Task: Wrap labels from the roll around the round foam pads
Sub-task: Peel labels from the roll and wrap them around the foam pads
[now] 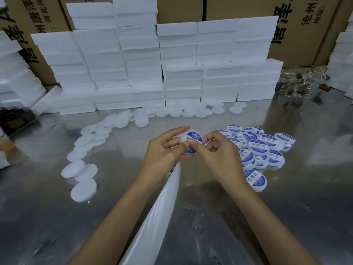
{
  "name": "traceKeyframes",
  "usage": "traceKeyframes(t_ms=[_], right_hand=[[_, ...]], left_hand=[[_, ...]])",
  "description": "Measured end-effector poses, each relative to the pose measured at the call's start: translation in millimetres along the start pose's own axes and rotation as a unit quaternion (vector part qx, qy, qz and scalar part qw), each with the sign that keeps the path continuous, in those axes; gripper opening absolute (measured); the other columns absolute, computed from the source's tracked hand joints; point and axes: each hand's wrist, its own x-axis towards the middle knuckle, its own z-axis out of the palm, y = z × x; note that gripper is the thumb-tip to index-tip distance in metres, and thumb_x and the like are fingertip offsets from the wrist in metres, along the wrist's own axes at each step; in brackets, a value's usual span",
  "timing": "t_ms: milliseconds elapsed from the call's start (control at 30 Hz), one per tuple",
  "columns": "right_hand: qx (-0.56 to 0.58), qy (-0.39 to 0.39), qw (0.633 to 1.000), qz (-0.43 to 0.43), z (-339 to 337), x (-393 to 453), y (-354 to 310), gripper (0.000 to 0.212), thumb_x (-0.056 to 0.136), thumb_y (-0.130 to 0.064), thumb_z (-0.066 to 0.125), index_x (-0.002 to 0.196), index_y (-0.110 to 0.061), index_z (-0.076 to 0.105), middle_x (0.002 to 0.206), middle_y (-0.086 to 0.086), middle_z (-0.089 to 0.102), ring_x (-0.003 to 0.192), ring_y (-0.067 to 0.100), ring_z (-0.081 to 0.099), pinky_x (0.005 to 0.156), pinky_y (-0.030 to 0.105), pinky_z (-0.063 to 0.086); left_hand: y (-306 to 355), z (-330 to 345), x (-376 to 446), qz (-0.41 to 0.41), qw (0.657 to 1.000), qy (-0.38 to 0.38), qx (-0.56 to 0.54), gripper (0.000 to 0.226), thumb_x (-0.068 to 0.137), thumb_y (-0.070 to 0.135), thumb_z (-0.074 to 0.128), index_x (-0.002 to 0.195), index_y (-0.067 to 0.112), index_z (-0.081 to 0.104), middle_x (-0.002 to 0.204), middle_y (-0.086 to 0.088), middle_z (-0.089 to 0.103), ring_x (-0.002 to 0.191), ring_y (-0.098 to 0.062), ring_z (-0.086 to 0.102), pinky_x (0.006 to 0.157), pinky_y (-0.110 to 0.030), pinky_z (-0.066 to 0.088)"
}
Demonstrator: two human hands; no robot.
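My left hand [164,148] holds a round white foam pad [186,136] above the metal table, fingers curled behind it and thumb on its front. A blue-and-white label [194,140] lies partly on the pad. My right hand [215,148] pinches the label's edge against the pad with thumb and forefinger. A white backing strip [158,213] from the roll runs from under my hands down toward me; the roll itself is out of sight. Bare foam pads [84,169] lie in a curved line at the left. Labelled pads [257,148] are piled at the right.
Stacks of white foam blocks [152,69] form a wall at the back, with brown cartons [298,31] behind them. More bare pads [191,110] lie at the blocks' foot. Clear plastic bags [301,83] sit at the back right. A dark object [15,119] stands at the left edge.
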Motion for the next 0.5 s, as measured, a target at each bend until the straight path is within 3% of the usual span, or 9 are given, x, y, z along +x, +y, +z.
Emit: traceKeyframes(t_ms=[167,300,433,500], right_hand=[[-0.063,0.078,0.994,-0.033,-7.0,3.4,2.6,0.046,0.083,-0.079,0.044,0.085,-0.033,0.048,0.063,-0.011,0.060,0.060,0.003,0.057,0.056,0.027,0.036],[-0.097,0.057,0.992,-0.062,-8.7,0.6,-1.5,0.063,0.074,-0.091,0.033,0.084,-0.030,0.045,0.068,-0.014,0.058,0.061,0.003,0.056,0.055,0.026,0.034],[-0.161,0.033,0.981,-0.103,-1.6,-5.3,-4.3,0.063,0.070,-0.091,0.043,0.077,-0.029,0.035,0.057,-0.014,0.045,0.053,0.003,0.048,0.049,0.026,0.028],[-0.159,0.039,0.981,-0.107,-3.4,-4.3,-2.5,0.061,0.070,-0.090,0.044,0.073,-0.031,0.032,0.056,-0.012,0.043,0.053,0.006,0.047,0.047,0.026,0.026]], left_hand=[[-4.5,-5.4,6.3,-0.032,0.998,0.023,-0.047,0.033,0.094,-0.001,0.061,0.118,0.020,0.071,0.101,-0.012,0.077,0.090,-0.031,0.076,0.082,-0.033,0.061],[-9.0,-5.0,8.3,-0.066,0.993,0.004,-0.102,0.027,0.098,0.007,0.058,0.120,0.017,0.071,0.109,-0.017,0.075,0.097,-0.035,0.074,0.100,-0.051,0.049],[-8.2,-3.3,9.1,-0.078,0.983,-0.015,-0.168,0.026,0.096,0.015,0.058,0.117,0.012,0.073,0.115,-0.021,0.072,0.106,-0.037,0.071,0.082,-0.038,0.059],[-7.0,-3.6,8.6,-0.081,0.980,-0.025,-0.181,0.029,0.092,0.018,0.060,0.116,0.012,0.074,0.115,-0.022,0.072,0.107,-0.038,0.070,0.081,-0.037,0.060]])
